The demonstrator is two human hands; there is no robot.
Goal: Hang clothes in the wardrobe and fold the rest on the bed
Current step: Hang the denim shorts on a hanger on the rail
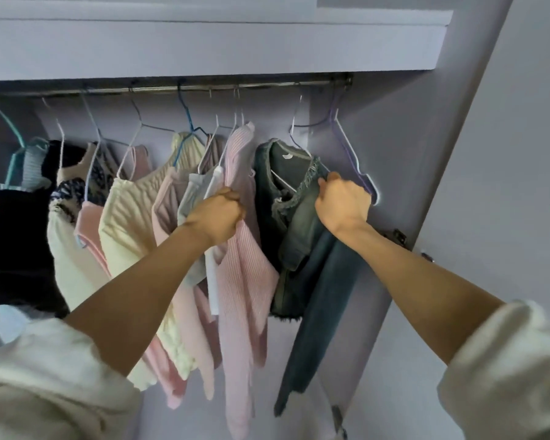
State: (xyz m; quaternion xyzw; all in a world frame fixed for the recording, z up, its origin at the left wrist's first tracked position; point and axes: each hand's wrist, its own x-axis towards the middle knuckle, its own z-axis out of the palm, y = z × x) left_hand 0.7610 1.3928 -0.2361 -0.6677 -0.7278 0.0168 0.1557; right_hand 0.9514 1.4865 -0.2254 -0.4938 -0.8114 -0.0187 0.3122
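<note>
Seen from above and behind two raised forearms, a person reaches into a wardrobe. The right hand (343, 203) makes a closed grip on the shoulder of a denim jacket (286, 217), fingers curled into the frayed collar edge. The jacket sits on a hanger (299, 128) hooked over the rail (235, 87) straight above the grip, and a long denim sleeve drops below the wrist. Just right of this grip hangs a bare lilac hanger (353, 154), close to or touching the knuckles. To the left of the grip, across a narrow gap, the left hand (218, 214) pinches a pink ribbed top (245, 249) near its shoulder and seems to hold it aside. Beyond that grip runs a row of pale tops, with dark items farthest away. The jacket looks bunched and lopsided on its hanger, so it may slide off once the right grip lets go. A tug could also unhook the hanger, or the knuckles could knock the bare one from the rail. No bed is visible.
</note>
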